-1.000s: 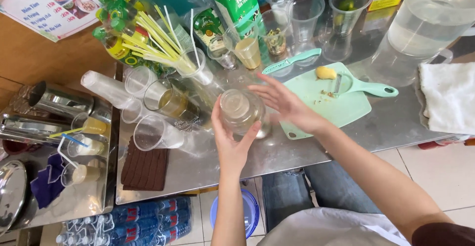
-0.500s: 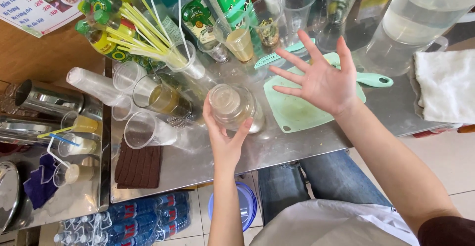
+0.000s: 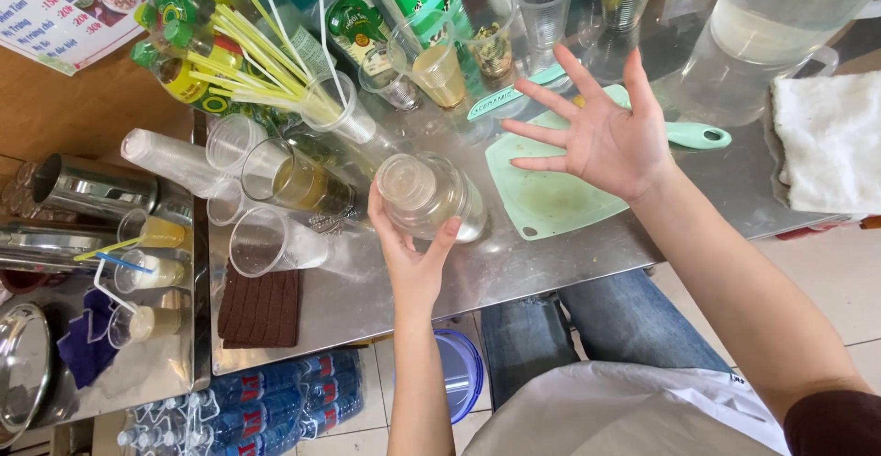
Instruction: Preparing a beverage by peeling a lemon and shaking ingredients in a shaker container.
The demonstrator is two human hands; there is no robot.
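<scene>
Jar [image 3: 429, 197] lies tipped sideways in the closed left hand [image 3: 411, 259]; right hand [image 3: 613, 139], fingers spread and empty, is up to its right.

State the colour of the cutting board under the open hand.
Mint green plastic cutting board, clearest in the head view.

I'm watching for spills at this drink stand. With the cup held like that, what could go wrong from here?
1. The left hand alone holds the clear lidded plastic cup, tipped on its side; the right hand is open and off it. If the lid is loose, it may leak onto the steel counter.
2. Open clear plastic cups of yellowish drink stand close by; a bump could topple them.
</scene>
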